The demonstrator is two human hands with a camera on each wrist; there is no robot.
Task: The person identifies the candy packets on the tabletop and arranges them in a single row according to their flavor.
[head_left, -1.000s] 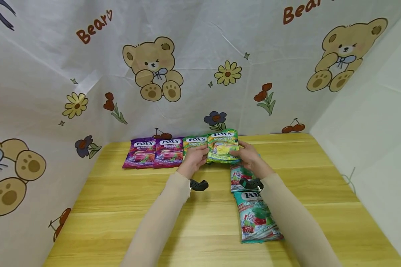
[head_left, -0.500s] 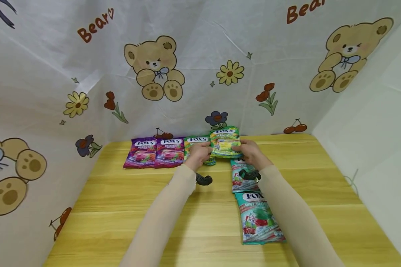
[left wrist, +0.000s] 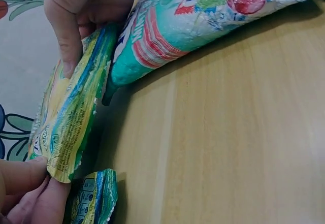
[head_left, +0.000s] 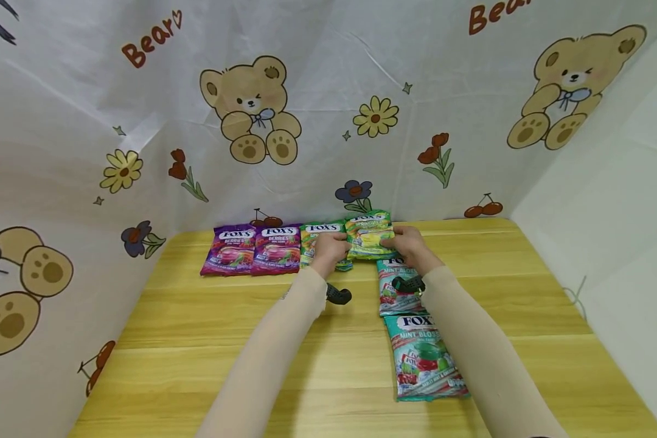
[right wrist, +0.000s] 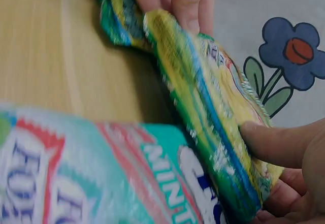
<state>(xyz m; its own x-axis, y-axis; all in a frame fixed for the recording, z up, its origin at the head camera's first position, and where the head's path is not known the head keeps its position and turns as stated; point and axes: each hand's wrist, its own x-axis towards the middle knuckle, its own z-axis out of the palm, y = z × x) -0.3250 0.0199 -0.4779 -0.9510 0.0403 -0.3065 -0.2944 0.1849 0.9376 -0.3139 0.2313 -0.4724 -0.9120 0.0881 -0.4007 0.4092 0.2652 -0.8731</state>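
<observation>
Both hands hold a yellow-green Fox's Spring Tea candy bag point(head_left: 370, 238) by its sides, in front of the patterned backdrop. My left hand point(head_left: 330, 250) pinches its left edge; my right hand point(head_left: 412, 246) grips its right side, thumb point(right wrist: 277, 145) on the front. A second Spring Tea bag point(head_left: 309, 246) lies partly hidden behind the left hand. Beneath the right wrist is a teal Mint Blossom bag point(head_left: 390, 292), with another Mint Blossom bag point(head_left: 423, 359) in front of it, partly covered by the right sleeve. Whether the held bag touches the table is unclear.
Two purple Berries bags point(head_left: 230, 249) lie side by side at the back left of the wooden table point(head_left: 328, 377). Behind them rises a white backdrop point(head_left: 328, 91) printed with bears and flowers. A plain white wall point(head_left: 608, 201) borders the right side.
The held Spring Tea bag has shifted slightly right and toward the backdrop, rising and then dipping a little. My left hand has moved right with it, uncovering more of the second Spring Tea bag.
</observation>
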